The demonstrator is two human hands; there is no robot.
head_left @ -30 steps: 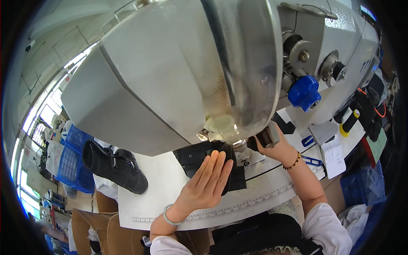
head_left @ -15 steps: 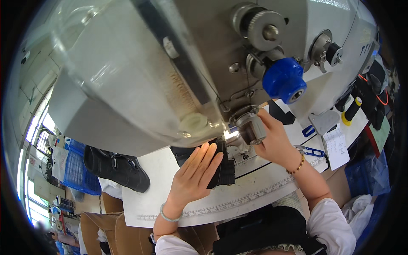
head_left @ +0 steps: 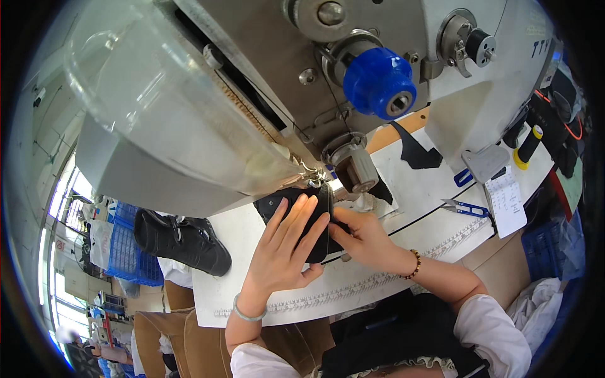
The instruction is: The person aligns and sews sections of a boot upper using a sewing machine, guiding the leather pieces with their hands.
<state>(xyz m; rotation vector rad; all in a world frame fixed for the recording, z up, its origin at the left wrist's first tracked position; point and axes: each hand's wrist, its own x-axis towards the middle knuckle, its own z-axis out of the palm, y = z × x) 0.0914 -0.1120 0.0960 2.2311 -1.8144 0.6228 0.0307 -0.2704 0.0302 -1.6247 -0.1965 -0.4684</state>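
pressing black leather piece (head_left: 302,220) flat, left hand (head_left: 283,255), right hand (head_left: 362,239) beside white paper slip (head_left: 507,205).

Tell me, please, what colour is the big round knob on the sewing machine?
Bright blue; the knob shows clearly in the head view.

Both forearms are bare, with white sleeves pushed up near the elbows. The left hand (head_left: 280,255) has a plain pale bangle on its wrist, and the right hand (head_left: 364,238) wears a brown beaded bracelet. Dark top or apron with a little frilly white trim.
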